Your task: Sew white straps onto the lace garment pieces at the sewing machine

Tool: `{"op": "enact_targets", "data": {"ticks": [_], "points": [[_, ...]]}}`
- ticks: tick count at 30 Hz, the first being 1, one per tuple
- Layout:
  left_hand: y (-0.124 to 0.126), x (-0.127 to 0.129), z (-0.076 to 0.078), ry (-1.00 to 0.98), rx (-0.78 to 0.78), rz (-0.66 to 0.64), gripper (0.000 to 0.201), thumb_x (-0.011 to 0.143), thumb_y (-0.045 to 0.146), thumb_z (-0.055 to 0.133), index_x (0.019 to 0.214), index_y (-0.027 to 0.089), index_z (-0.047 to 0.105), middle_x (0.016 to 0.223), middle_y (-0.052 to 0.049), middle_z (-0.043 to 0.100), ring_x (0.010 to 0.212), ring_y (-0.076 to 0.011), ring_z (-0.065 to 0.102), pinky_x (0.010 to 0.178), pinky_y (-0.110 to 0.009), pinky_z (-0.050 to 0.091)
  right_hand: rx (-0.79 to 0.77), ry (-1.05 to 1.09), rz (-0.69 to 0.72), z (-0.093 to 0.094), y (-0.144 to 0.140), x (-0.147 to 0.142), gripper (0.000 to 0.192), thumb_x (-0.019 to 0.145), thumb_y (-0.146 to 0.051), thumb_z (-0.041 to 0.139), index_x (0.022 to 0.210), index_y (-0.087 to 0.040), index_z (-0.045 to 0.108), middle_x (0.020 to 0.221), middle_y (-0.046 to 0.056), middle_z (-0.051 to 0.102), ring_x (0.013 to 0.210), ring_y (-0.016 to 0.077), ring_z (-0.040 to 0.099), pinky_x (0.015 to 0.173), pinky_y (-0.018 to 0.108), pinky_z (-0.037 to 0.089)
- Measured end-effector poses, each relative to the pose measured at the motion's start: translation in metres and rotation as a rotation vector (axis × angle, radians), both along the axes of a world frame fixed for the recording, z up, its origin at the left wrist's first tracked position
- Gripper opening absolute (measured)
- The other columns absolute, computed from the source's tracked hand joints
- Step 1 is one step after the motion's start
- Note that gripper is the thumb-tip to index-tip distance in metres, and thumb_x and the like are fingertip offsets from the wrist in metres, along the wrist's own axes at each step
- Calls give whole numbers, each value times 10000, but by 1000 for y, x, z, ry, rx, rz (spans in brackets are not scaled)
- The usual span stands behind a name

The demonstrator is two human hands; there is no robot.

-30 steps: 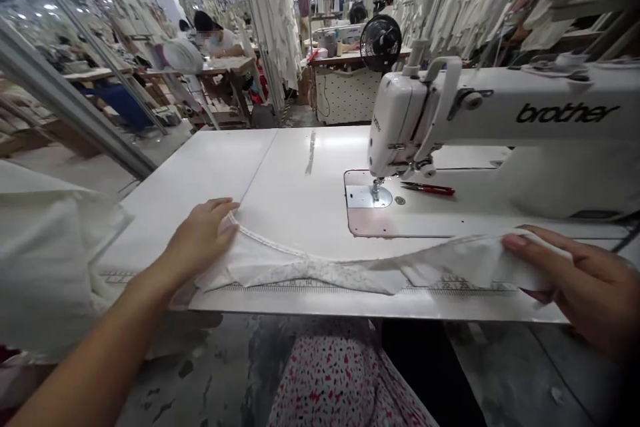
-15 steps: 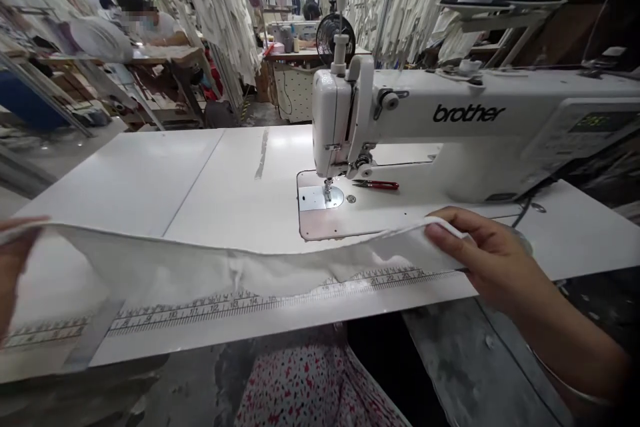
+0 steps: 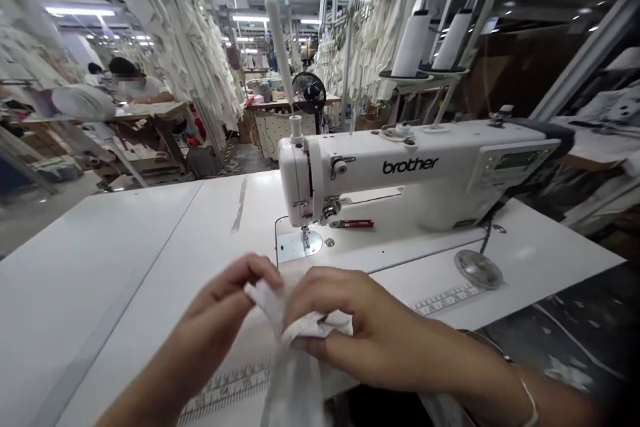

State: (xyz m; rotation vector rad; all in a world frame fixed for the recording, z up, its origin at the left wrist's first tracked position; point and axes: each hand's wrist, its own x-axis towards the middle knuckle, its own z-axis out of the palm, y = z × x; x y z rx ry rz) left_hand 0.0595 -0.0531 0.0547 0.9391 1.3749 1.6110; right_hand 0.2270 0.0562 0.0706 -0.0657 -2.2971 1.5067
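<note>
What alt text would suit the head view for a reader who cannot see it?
Left hand and right hand hold a folded strip of white fabric together above a white table, before a Brother sewing machine with red-handled snips on its bed.

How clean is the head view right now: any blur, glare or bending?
Head view: both hands and the cloth are soft with blur; ceiling lights flare white; straight rails bow near the edges; the machine reads sharp.

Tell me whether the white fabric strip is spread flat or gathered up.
Gathered up: the white fabric strip is bunched between the left hand and right hand, its tail hanging off the table edge.
</note>
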Motion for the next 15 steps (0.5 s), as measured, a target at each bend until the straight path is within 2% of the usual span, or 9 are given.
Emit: {"op": "enact_targets", "data": {"ticks": [3,6,9,12,15], "points": [[-4,18,-11,-145,-79,-140,115,814,352,649,799,238,643,797,9,595,802,-158,555,710,-211,467,-88,3,-47,-6,4,-6,83,839,-136,642,873,-198,685,816,-14,650,750,123,591,697,234,469],[-7,30,-19,-295,-170,-31,203,854,452,637,988,301,627,945,22,635,915,-167,580,772,-222,484,-68,24,-138,-14,1,-11,125,809,-105,623,865,-205,674,817,-21,655,744,124,592,686,234,462],[-10,38,-25,-460,-187,86,293,794,469,719,1001,269,664,966,-10,681,923,-180,622,798,-241,501,16,24,-196,-17,-2,-14,175,797,-73,587,879,-206,667,838,-12,665,770,135,605,709,251,467],[-15,41,-26,-614,-181,59,327,764,410,768,1031,233,702,987,-57,718,875,-188,657,778,-260,513,65,53,-207,-15,-2,-14,233,772,-38,575,900,-203,677,873,1,655,835,144,613,742,261,476],[-20,43,-25,-643,-212,42,365,737,393,792,1055,231,712,985,-74,737,840,-208,683,738,-281,530,42,32,-175,-11,-5,-11,271,776,-55,604,971,-223,687,958,8,666,933,155,619,833,288,486]]}}
